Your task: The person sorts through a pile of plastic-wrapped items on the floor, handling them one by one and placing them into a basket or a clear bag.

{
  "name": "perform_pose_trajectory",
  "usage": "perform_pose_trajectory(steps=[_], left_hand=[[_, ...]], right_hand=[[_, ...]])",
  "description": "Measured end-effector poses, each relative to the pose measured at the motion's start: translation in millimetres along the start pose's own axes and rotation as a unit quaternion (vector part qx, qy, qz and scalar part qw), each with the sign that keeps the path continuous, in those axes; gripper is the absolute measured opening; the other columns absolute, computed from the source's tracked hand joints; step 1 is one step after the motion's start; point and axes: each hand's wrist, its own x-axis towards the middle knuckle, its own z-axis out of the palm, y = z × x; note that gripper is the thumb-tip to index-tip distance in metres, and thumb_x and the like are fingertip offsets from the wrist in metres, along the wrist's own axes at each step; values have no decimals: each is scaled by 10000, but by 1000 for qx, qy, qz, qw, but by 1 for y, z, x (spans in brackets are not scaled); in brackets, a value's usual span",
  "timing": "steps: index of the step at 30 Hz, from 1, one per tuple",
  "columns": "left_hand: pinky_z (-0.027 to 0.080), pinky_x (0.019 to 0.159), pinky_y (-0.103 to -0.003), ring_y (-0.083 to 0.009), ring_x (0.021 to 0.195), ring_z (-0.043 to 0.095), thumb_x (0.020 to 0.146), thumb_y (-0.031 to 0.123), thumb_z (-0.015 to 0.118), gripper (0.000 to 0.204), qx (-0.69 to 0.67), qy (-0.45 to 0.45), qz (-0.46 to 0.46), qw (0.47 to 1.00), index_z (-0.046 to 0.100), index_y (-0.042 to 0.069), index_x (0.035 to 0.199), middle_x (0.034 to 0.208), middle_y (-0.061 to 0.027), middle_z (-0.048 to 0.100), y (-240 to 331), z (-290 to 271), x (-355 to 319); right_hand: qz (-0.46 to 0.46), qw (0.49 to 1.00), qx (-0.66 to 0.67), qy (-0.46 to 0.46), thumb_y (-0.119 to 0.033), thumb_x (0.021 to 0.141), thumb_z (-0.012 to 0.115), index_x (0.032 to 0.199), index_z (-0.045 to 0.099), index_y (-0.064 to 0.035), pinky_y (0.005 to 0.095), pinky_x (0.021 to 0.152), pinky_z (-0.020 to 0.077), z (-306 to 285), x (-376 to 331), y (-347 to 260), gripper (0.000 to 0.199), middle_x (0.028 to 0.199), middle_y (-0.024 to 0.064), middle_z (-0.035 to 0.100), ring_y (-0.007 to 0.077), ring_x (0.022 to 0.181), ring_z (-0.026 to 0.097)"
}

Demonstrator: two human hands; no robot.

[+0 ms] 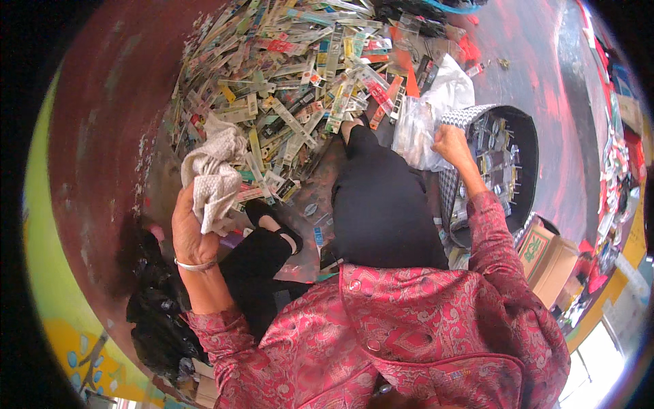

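Left hand [189, 235], left of centre, is clenched around a grey cloth [214, 178] held above the floor [102, 136]. Right hand [449, 143], upper right, is closed on the top of a clear bag [413, 136] — it hangs beside the black basket [528, 146]. A pile of flat packets [293, 75] fills the upper centre, just beyond my legs [381, 204]. Risks, as I judge them: the bag is pinched only at its edge, so it could slip or spill its contents short of the basket; the loose cloth could drag packets out of the pile — scattering them.
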Motion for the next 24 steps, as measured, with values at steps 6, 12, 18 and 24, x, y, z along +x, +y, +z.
perform_pose_trajectory(steps=[6, 12, 18, 24], left_hand=[[504, 705, -317, -198, 793, 603, 820, 92, 516, 190, 9, 14, 50, 999, 538, -31, 963, 885, -111, 606, 2, 4, -4], [512, 677, -317, -200, 783, 607, 824, 92, 511, 224, 30, 19, 17, 999, 508, -27, 1013, 910, -114, 599, -3, -3, -1], [517, 633, -294, -183, 756, 606, 834, 110, 508, 227, 43, 17, 26, 999, 493, 4, 1035, 918, -98, 597, -1, 12, -5], [518, 628, -293, -187, 745, 611, 830, 118, 518, 225, 13, 58, 9, 998, 507, -5, 1018, 907, -98, 602, -9, -9, 4]], right_hand=[[-42, 993, 15, 106, -54, 525, 738, 1302, 229, -74, 384, 739, 442, 8, 12, 5, 930, 886, 205, 559, 328, 810, 559], [93, 990, 93, 55, -67, 577, 740, 1357, -7, -112, 332, 574, 480, 34, 42, 0, 1081, 750, 148, 583, 245, 607, 586], [100, 971, 152, 154, -185, 685, 617, 702, 617, -20, 273, 480, 427, 53, 56, 39, 166, 634, 64, 594, 120, 471, 520], [86, 945, 243, 201, -171, 648, 591, 694, 607, -37, 311, 595, 442, 4, 44, 38, 142, 646, 111, 608, 210, 618, 587]])
